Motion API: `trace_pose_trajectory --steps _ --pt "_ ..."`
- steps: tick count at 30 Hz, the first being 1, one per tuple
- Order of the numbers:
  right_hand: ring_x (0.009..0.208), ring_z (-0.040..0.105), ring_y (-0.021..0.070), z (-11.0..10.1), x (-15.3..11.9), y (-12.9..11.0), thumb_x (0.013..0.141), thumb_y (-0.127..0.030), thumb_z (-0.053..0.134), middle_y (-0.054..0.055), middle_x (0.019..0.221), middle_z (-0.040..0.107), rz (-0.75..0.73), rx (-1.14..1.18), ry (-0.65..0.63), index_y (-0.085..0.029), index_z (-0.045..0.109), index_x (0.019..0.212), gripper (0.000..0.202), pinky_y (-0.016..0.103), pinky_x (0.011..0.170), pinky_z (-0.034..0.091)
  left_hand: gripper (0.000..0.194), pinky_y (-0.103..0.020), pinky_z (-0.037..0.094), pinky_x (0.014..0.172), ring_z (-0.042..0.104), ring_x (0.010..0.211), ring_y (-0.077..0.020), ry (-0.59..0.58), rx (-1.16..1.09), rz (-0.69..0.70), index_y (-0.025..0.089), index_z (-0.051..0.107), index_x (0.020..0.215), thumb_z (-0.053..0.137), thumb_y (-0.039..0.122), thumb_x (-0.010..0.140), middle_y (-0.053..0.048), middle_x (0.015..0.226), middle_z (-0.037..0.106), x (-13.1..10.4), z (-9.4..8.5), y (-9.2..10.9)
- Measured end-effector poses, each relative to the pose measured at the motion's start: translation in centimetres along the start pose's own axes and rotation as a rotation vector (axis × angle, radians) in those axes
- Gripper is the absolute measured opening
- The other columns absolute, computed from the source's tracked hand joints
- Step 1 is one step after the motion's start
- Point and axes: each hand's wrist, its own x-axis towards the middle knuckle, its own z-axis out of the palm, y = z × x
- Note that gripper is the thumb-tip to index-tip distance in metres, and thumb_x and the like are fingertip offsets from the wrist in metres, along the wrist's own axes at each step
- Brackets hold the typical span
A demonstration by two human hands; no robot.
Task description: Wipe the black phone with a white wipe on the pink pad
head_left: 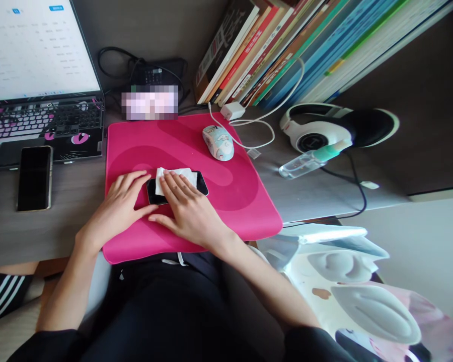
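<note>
A black smartphone (202,185) lies flat on a pink desk mat (249,211), its screen facing up. Over its middle is a folded white tissue (191,176). The stretched fingers of my right hand (192,208), close together, press the tissue down on the screen. At the phone's left end, my left hand (123,201) holds the edges between its thumb and fingertips. Part of the phone is hidden under the tissue and my right hand. A patterned mouse (218,143) sits on the mat, beyond my right hand.
A laptop (45,125) and a second phone (35,178) occupy the left side. Books (264,50) line the back. Right of the mat are a white charger (233,110) with its cable, headphones (317,128) and a clear spray bottle (302,165). White packaging (375,311) lies below the desk edge.
</note>
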Motion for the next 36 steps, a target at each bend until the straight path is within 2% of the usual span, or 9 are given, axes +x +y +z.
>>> trace_pose_trajectory --steps 2,5,12,18,21,24,27,32,36 --pt "0.162 0.037 0.0375 0.2 0.6 -0.7 0.106 -0.070 0.048 0.029 0.170 0.041 -0.037 0.022 -0.022 0.007 0.045 0.160 0.094 0.051 0.136 0.029 0.070 -0.052 0.037 0.129 0.042 0.155 -0.0320 -0.003 -0.009 -0.009 0.029 0.037 0.164 0.069 0.039 0.102 -0.011 0.167 0.046 0.0 0.0 0.0" --pt "0.163 0.036 0.0348 0.4 1.2 -1.3 0.106 -0.067 0.052 0.028 0.170 0.041 -0.064 0.057 -0.033 0.005 0.046 0.160 0.090 0.050 0.137 0.028 0.068 -0.053 0.037 0.129 0.042 0.155 -0.0324 -0.014 -0.011 -0.005 0.029 0.038 0.162 0.068 0.035 0.102 -0.011 0.166 0.046 0.0 -0.1 0.0" --pt "0.161 0.041 0.0308 0.3 1.0 -1.4 0.109 -0.062 0.049 0.023 0.169 0.045 -0.070 0.047 -0.009 -0.001 0.048 0.161 0.080 0.048 0.136 0.032 0.066 -0.053 0.036 0.130 0.041 0.156 -0.0327 -0.018 0.003 -0.001 0.028 0.039 0.161 0.067 0.034 0.102 -0.012 0.167 0.045 0.0 -0.2 -0.1" --pt "0.154 0.051 0.0322 -0.8 -0.9 0.8 0.112 -0.053 0.048 0.022 0.163 0.053 0.036 -0.021 0.063 -0.002 0.055 0.157 0.068 0.050 0.132 0.040 0.064 -0.054 0.036 0.130 0.040 0.157 -0.0327 -0.009 0.031 0.018 0.028 0.041 0.160 0.064 0.051 0.104 -0.012 0.167 0.045 0.0 -0.4 0.3" --pt "0.153 0.052 0.0347 -0.9 -2.0 2.3 0.113 -0.049 0.049 0.023 0.161 0.055 0.106 -0.053 0.131 -0.004 0.055 0.157 0.064 0.055 0.129 0.044 0.063 -0.054 0.035 0.131 0.040 0.157 -0.0321 -0.006 0.065 0.022 0.026 0.041 0.159 0.063 0.050 0.105 -0.013 0.168 0.045 -0.1 -0.4 0.4" --pt "0.153 0.052 0.0375 -1.1 -2.9 2.7 0.112 -0.046 0.053 0.025 0.160 0.055 0.150 -0.093 0.150 -0.003 0.053 0.158 0.063 0.060 0.127 0.046 0.062 -0.054 0.035 0.131 0.041 0.157 -0.0323 0.001 0.081 0.020 0.025 0.042 0.159 0.063 0.048 0.105 -0.013 0.167 0.046 -0.2 -0.4 0.4" --pt "0.150 0.055 0.0395 -1.7 -3.7 2.2 0.111 -0.044 0.056 0.028 0.158 0.057 0.131 -0.141 0.124 0.001 0.055 0.155 0.063 0.058 0.124 0.050 0.062 -0.054 0.035 0.130 0.041 0.157 -0.0327 0.000 0.082 0.015 0.025 0.042 0.158 0.063 0.048 0.105 -0.013 0.167 0.046 -0.2 -0.4 0.5" --pt "0.141 0.064 0.0397 -3.1 -5.3 0.5 0.111 -0.037 0.056 0.028 0.152 0.061 0.105 -0.218 0.089 -0.001 0.061 0.151 0.054 0.056 0.116 0.058 0.060 -0.057 0.036 0.130 0.041 0.157 -0.0341 -0.004 0.065 0.009 0.027 0.042 0.159 0.061 0.048 0.106 -0.012 0.168 0.045 -0.2 -0.5 0.7" --pt "0.137 0.067 0.0404 -3.5 -5.9 -0.3 0.111 -0.038 0.056 0.029 0.147 0.065 0.085 -0.272 0.079 0.001 0.064 0.146 0.053 0.055 0.111 0.062 0.061 -0.057 0.036 0.130 0.041 0.157 -0.0346 -0.005 0.052 0.004 0.027 0.043 0.159 0.062 0.048 0.105 -0.012 0.167 0.046 -0.1 -0.4 0.7"
